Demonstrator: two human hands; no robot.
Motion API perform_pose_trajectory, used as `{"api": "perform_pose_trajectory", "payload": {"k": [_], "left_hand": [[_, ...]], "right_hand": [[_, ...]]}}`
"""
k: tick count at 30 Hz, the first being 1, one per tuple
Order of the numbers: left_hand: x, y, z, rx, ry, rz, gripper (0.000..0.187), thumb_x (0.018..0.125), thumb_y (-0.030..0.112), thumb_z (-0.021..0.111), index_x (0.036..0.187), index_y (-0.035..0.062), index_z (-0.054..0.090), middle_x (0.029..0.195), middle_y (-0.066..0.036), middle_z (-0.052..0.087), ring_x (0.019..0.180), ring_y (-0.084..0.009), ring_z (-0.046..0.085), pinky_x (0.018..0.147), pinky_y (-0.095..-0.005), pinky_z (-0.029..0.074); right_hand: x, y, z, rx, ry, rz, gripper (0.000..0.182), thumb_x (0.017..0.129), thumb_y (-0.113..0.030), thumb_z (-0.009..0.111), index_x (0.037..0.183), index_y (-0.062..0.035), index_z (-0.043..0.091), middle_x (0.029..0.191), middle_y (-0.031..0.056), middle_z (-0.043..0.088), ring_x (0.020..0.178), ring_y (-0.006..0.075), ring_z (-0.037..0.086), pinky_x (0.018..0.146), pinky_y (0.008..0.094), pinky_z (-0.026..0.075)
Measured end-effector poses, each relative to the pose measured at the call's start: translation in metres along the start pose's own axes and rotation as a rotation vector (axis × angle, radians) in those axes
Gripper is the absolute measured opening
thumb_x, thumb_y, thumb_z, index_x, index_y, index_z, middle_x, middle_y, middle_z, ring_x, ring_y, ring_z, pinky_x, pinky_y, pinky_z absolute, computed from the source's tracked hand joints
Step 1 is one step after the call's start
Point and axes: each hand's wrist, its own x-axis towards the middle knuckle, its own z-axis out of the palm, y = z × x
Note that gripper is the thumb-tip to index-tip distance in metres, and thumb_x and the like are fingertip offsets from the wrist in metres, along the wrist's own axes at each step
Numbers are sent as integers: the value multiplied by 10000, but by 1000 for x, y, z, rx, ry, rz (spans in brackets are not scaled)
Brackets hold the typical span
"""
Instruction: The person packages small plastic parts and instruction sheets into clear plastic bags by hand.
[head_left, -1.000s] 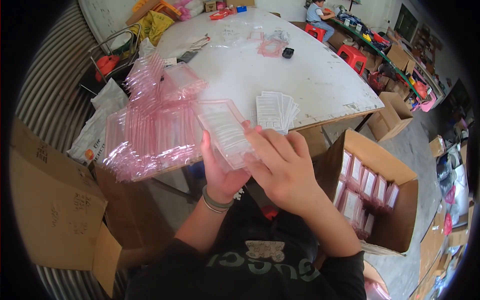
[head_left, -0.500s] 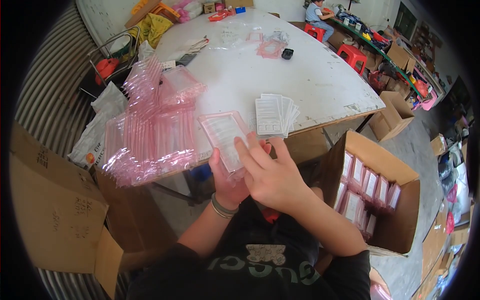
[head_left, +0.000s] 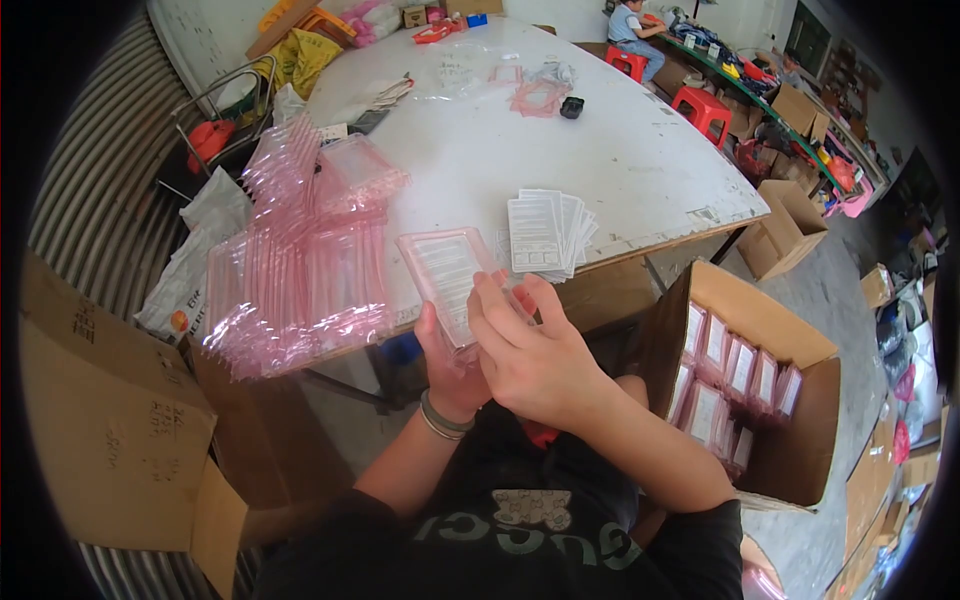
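My left hand (head_left: 453, 375) grips a clear plastic pouch with pink edges (head_left: 407, 248) from below and the left, thumb along its side. Inside the pouch lies a white printed card (head_left: 448, 275). My right hand (head_left: 540, 350) bends its fingers over the pouch's lower right edge; its thumb and fingertips are partly hidden. Just beyond that hand, a fanned stack of white printed cards (head_left: 535, 233) rests on the table (head_left: 650, 165). To the left is a large pile of pink-edged plastic pouches (head_left: 310, 270).
At my right stands an open cardboard box (head_left: 805, 430) holding filled pouches (head_left: 740, 370). Another large carton (head_left: 110, 400) is at the left. Farther off are red stools (head_left: 705, 112), a small black object (head_left: 571, 107) on the table, and a seated person (head_left: 632, 35) at a cluttered bench.
The right hand's fingers have drawn back from the pouch face to its lower right edge and curled more. More of the printed card shows. The left hand keeps its hold.
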Motion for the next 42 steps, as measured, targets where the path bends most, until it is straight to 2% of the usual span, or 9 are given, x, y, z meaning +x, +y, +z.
{"api": "perform_pose_trajectory", "payload": {"k": [9, 15, 23, 27, 31, 34, 37, 39, 42], "left_hand": [[-5, 3, -15, 192, 202, 31, 811, 978, 669, 301, 1493, 47, 384, 1415, -181, 506, 1334, -336, 479, 1139, -487, 360], [-3, 6, -19, 47, 26, 74, 815, 969, 674, 356, 1537, 90, 320, 1493, -147, 435, 1356, -305, 425, 1168, -441, 299], [1, 24, -17, 147, 86, -8, 888, 971, 711, 262, 1515, 11, 323, 1492, -167, 451, 1382, -336, 417, 1173, -464, 307], [13, 17, 2, 283, 132, -96, 892, 984, 714, 224, 1534, 15, 288, 1511, -174, 431, 1377, -351, 431, 1161, -479, 339], [7, 50, 24, 1057, 484, -7, 666, 1052, 553, 332, 1501, 64, 373, 1428, -153, 526, 1278, -303, 549, 1051, -449, 469], [-2, 117, 25, 2245, 499, 487, 460, 975, 211, 646, 1359, -3, 511, 1284, -162, 611, 1165, -295, 610, 958, -407, 509], [-15, 167, 20, 2892, 765, 261, 701, 845, 400, 734, 1344, -34, 503, 1184, -268, 621, 1085, -417, 607, 941, -495, 492], [-24, 180, 4, 3044, 1074, -90, 816, 783, 498, 755, 1341, -41, 499, 1175, -299, 617, 1082, -454, 593, 937, -526, 484], [-12, 176, 7, 3065, 1141, -223, 938, 714, 566, 777, 1362, -38, 470, 1158, -321, 608, 1122, -445, 575, 933, -522, 485]], "right_hand": [[5, -3, 2, 65, -10, 0, 205, 690, -185, 629, 749, -5, 708, 1094, 163, 652, 1247, 332, 536, 1032, 573, 371], [7, -6, 13, -21, -5, 69, 169, 679, -180, 637, 693, -20, 687, 1059, 161, 644, 1242, 340, 539, 1036, 581, 369], [7, 7, -16, 472, 125, 121, 334, 712, -142, 673, 1015, -3, 658, 1130, 168, 659, 1138, 348, 610, 976, 497, 460], [-12, 14, 13, 293, 115, 186, 434, 734, -128, 701, 1139, 8, 624, 1178, 176, 676, 1036, 331, 674, 849, 433, 540], [-47, 73, 24, 118, 248, 361, 351, 782, 31, 608, 1131, 29, 643, 1129, 205, 690, 967, 344, 703, 793, 425, 577], [-87, 141, 62, -47, 165, 457, 368, 804, 12, 623, 1171, -3, 649, 1163, 167, 690, 1043, 356, 677, 854, 428, 562], [-122, 175, 100, -41, -125, 506, 471, 826, -81, 680, 1293, -77, 622, 1386, 169, 581, 1303, 346, 537, 1061, 516, 428], [-105, 154, 101, 3, -74, 557, 505, 830, -125, 701, 1326, -99, 608, 1439, 172, 536, 1354, 343, 487, 1093, 554, 371], [-57, 111, 93, 221, 15, 488, 499, 824, -170, 731, 1306, -101, 621, 1425, 168, 551, 1361, 348, 483, 1097, 583, 346]]}}
